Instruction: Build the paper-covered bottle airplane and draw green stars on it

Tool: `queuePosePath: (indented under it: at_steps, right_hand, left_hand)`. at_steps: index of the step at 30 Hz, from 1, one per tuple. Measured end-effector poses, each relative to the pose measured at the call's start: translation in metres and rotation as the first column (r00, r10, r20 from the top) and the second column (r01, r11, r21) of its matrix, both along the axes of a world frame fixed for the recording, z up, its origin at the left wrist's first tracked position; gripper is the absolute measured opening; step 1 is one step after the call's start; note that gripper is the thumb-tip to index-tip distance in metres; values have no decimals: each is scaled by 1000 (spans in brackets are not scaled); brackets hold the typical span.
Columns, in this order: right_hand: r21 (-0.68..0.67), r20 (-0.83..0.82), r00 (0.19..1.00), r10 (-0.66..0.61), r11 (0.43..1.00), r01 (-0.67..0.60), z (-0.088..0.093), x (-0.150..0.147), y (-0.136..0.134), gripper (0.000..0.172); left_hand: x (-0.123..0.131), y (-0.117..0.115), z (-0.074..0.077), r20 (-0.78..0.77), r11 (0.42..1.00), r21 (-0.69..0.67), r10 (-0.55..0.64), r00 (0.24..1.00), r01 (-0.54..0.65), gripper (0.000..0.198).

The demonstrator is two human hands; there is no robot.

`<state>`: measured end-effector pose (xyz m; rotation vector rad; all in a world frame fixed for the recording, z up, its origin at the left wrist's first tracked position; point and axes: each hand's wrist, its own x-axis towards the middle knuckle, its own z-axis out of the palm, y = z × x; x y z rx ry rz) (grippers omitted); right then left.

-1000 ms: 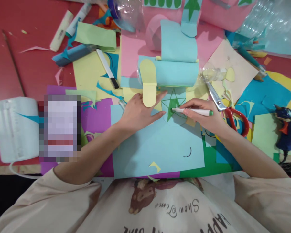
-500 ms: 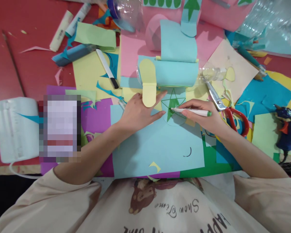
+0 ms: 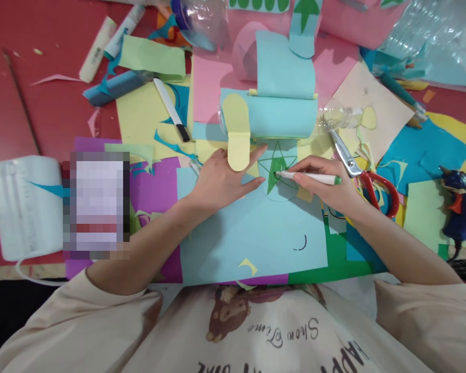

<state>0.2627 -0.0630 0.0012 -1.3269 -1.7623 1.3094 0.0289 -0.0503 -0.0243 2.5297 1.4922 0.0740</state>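
The green star [image 3: 274, 166], partly filled in, lies on the far part of the light-blue sheet [image 3: 248, 233]. The right hand [image 3: 330, 181] pinches a white marker [image 3: 314, 177] (its rear end green), tip at the star. The left hand [image 3: 225, 178] lies left of it, fingers spread. Beyond sits a blue-wrapped bottle [image 3: 281, 116]; scissors [image 3: 351, 165] lie to the right.

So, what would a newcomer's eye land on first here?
Probably the partly coloured green star on the pale blue sheet, with the right hand holding a pen to it and the left hand spread to its left. Next, perhaps the red-handled scissors beside the right hand, then the blue roll beyond the star, with a yellow strip at its left end.
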Motion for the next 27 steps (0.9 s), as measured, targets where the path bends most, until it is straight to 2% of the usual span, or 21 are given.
queuePosePath:
  at_steps: [6,14,21,27]
  right_hand:
    - [-2,24,1000,19,1000,-18,-1,2,1,14]
    - [3,-35,999,13,1000,-13,-2,0,1,17]
    - [4,30,999,21,1000,-21,-1,1,3,10]
    - [-6,6,1000,4,1000,-4,0,0,2,11]
  left_hand:
    - [-1,0,0,4,1000,-7,8,1000,-8,59]
    - [0,0,0,14,1000,-1,11,1000,-11,57]
    - [-1,0,0,-12,1000,-17,9,1000,-9,58]
    - [-1,-1,0,8,1000,-19,10,1000,-10,58]
